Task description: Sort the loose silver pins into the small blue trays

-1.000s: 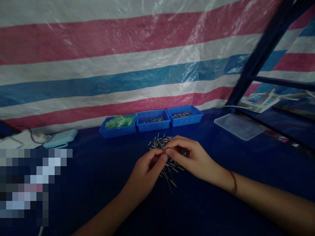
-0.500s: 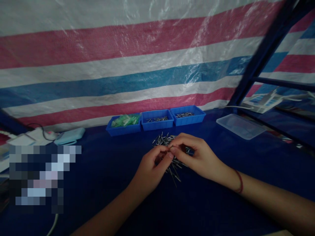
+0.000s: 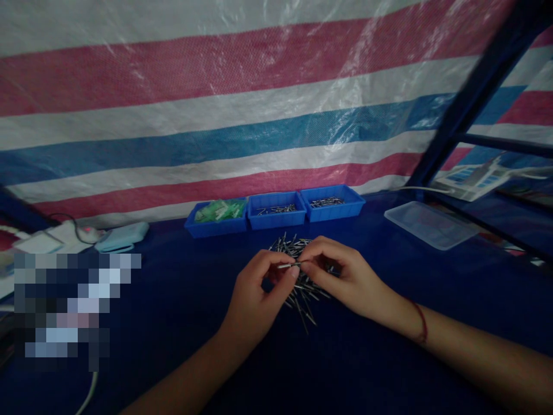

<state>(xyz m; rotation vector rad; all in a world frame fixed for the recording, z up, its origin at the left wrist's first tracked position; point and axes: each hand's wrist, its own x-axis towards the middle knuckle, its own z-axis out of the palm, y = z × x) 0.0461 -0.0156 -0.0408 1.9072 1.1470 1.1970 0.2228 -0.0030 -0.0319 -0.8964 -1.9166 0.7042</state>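
Over the dark blue table, my left hand (image 3: 259, 294) is closed in a pinch on a thin metal pin (image 3: 285, 266), light at its left end and darker to the right. My right hand (image 3: 341, 271), with a red cord round the wrist, pinches at the pin's right end; its fingertips hide that end. Behind and beneath both hands lies a loose pile of similar thin metal pins (image 3: 305, 297), silver and dark, pointing in many directions. Part of the pile is hidden by my fingers.
Along the back stand three blue bins: the left bin (image 3: 216, 229) holds green translucent pieces, the middle bin (image 3: 276, 221) and right bin (image 3: 339, 213) hold metal pins. A clear plastic lid (image 3: 430, 225) lies right. A light-blue case (image 3: 123, 236) and a cable (image 3: 88, 395) are left.
My left hand has shifted slightly left, and the fingertips have drawn a little apart, so the pin between them now shows. The view has turned slightly.
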